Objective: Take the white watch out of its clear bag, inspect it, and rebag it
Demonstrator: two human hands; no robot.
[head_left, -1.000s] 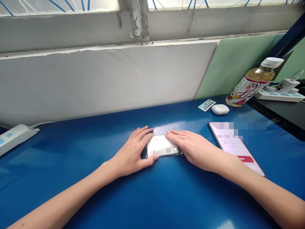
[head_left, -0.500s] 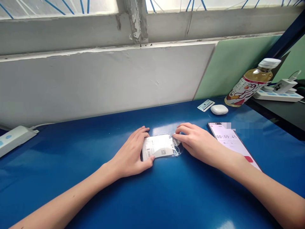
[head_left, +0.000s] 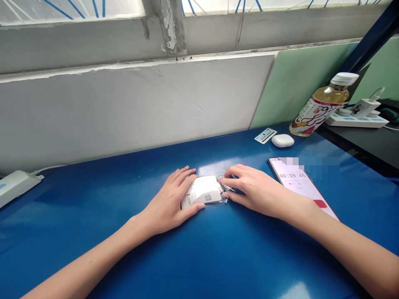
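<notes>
A small clear plastic bag [head_left: 204, 189] with a white, printed label lies on the blue table between my hands. The label carries a barcode and a square code, and its surface bulges. My left hand [head_left: 170, 199] wraps the bag's left end, fingers along the far edge and thumb on the near edge. At the clear right end, my right hand [head_left: 249, 187] pinches the plastic between thumb and fingers. Some small shiny thing shows inside that end, too small to make out.
To the right, a phone [head_left: 304, 187] displays a running timer. Behind it are a white earbud case [head_left: 282, 140], a card [head_left: 265, 136] and a drink bottle [head_left: 322, 106]. Power strips [head_left: 358, 120] sit at the right and far left [head_left: 18, 187]. A wall closes the table's back.
My right hand has drawn closer to my left, its thumb now at the bag's end. The label, flatter before, now bulges. The whole view has shifted slightly.
</notes>
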